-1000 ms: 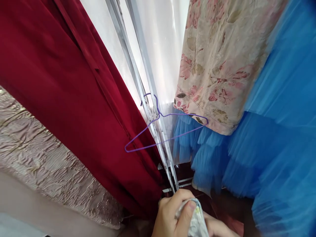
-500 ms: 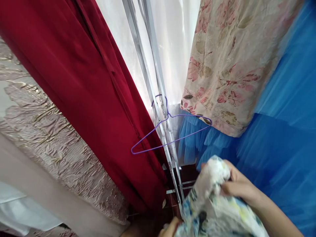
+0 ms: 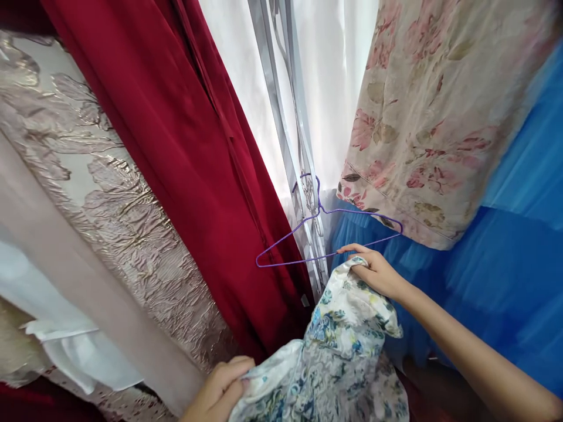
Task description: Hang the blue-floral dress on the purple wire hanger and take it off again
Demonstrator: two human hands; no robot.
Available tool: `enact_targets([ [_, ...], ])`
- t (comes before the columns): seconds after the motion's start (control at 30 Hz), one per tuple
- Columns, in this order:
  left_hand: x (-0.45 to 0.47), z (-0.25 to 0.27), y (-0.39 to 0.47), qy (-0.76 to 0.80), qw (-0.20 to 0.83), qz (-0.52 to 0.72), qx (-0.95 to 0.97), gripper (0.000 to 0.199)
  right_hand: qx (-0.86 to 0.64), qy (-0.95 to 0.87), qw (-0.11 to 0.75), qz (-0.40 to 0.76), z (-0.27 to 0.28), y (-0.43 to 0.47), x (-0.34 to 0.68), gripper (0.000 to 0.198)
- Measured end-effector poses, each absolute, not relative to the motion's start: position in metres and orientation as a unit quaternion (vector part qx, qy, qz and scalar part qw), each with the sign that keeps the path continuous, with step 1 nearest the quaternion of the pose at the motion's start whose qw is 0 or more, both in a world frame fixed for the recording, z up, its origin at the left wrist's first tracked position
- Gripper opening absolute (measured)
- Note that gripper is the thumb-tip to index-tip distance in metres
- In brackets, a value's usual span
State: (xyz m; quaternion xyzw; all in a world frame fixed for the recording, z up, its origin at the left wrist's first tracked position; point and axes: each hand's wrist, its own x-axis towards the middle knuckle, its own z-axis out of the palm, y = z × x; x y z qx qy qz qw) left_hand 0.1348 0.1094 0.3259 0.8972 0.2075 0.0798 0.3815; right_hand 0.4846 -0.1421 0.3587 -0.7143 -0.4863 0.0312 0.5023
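Note:
A white garment with blue and yellow flowers (image 3: 338,346) hangs stretched between my two hands; its exact kind I cannot make out. My left hand (image 3: 224,387) grips one edge of it low in the view. Higher up, my right hand (image 3: 373,272) pinches another edge, with a finger stretched to the lower bar of a purple hanger (image 3: 285,263). This bare hanger hooks onto a white metal stand (image 3: 281,105) just beyond the garment.
On the left hang a long red garment (image 3: 176,176), a textured pink-and-gold cloth (image 3: 127,193) and pale fabrics. A beige floral garment (image 3: 422,129) and blue layered tulle (image 3: 519,281) hang to the right. White cloth (image 3: 338,88) forms the backdrop.
My right hand has risen with the garment to the hanger's lower bar. My left hand has come further into view at the left, and the garment is spread wider. The view has shifted slightly.

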Motion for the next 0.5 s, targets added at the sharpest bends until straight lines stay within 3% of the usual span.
enact_targets([
  [0.17, 0.162, 0.395, 0.123, 0.054, 0.128, 0.041, 0.989, 0.033, -0.749, -0.494, 0.442, -0.005, 0.361, -0.14, 0.493, 0.022],
  [0.3, 0.181, 0.443, 0.137, 0.07, -0.056, 0.061, 0.994, 0.024, -0.739, -0.519, 0.43, 0.019, 0.354, -0.142, 0.485, 0.021],
  [0.4, 0.192, 0.462, 0.149, 0.113, -0.114, 0.087, 0.983, 0.025, -0.715, -0.543, 0.44, 0.027, 0.351, -0.148, 0.471, 0.024],
  [0.5, 0.203, 0.476, 0.152, 0.132, -0.074, 0.118, 0.981, 0.033, -0.707, -0.555, 0.436, 0.032, 0.354, -0.155, 0.458, 0.025],
])
